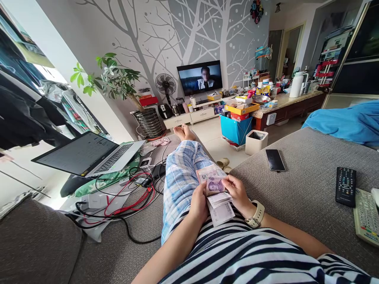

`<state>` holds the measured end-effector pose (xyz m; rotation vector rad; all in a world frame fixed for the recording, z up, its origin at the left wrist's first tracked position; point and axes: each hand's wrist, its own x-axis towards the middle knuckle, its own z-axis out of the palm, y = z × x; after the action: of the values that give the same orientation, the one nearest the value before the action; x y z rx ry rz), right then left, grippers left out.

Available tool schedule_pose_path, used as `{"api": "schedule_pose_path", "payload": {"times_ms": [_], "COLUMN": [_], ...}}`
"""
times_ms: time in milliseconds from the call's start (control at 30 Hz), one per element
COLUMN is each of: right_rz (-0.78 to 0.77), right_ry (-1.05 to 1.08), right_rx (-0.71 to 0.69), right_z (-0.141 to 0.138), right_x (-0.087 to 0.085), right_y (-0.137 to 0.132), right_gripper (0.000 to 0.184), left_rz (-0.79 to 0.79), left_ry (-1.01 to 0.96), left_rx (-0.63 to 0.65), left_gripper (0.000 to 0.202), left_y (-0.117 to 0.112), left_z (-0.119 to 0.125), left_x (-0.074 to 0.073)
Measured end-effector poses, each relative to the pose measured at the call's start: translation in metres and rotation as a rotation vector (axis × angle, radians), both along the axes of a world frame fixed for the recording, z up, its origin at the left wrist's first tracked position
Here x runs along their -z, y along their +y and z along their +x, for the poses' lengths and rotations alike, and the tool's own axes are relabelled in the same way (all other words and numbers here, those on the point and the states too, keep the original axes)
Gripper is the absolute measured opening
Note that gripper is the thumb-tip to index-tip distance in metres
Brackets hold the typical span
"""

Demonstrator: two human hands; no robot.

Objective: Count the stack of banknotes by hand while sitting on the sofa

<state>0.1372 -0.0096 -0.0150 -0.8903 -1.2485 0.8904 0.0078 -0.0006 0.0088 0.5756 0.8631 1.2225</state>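
Over my lap I hold a stack of banknotes (215,186), purple notes with a portrait and a figure 5 on top and some pinkish ones behind. My left hand (199,203) grips the stack at its left edge, thumb on the front. On the opposite edge, my right hand (237,194) pinches the notes between thumb and fingers. Several notes are folded down toward me, their pale backs hanging below the hands. A cream watch (256,215) is on my right wrist. Under the notes lie my legs in blue plaid trousers (180,177).
On the couch (299,205) to my right lie a phone (275,160), a black remote (346,186) and a pale remote (367,217). An open laptop (118,156) and tangled cables (142,197) are on my left. Beyond stand a bin (256,142), a blue box (235,129) and a cluttered table (281,102).
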Motion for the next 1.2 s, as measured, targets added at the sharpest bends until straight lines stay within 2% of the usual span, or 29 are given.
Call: {"api": "schedule_pose_path", "payload": {"times_ms": [200,433,700,1200], "right_rz": [0.0,0.003,-0.017,-0.009], "right_ry": [-0.002,0.034,0.01,0.044], "right_rx": [-0.001,-0.017,0.0,-0.037], "right_z": [-0.0003,-0.0003,0.0004,-0.001], "right_x": [-0.001,0.0019,0.0028,0.0016], "right_y": [-0.0015,0.0006,-0.0002,-0.0001], "right_gripper": [0.035,0.029,0.031,0.035], "left_rz": [-0.008,0.035,0.032,-0.009], "left_ry": [0.0,0.008,0.008,-0.002], "left_rx": [-0.009,0.008,0.001,-0.02], "left_gripper": [0.027,0.026,0.025,0.027], "left_y": [-0.0007,-0.0009,0.001,-0.0029], "left_z": [0.0005,-0.0007,-0.0009,0.0016], "left_x": [-0.0008,0.0026,0.0044,-0.003]}}
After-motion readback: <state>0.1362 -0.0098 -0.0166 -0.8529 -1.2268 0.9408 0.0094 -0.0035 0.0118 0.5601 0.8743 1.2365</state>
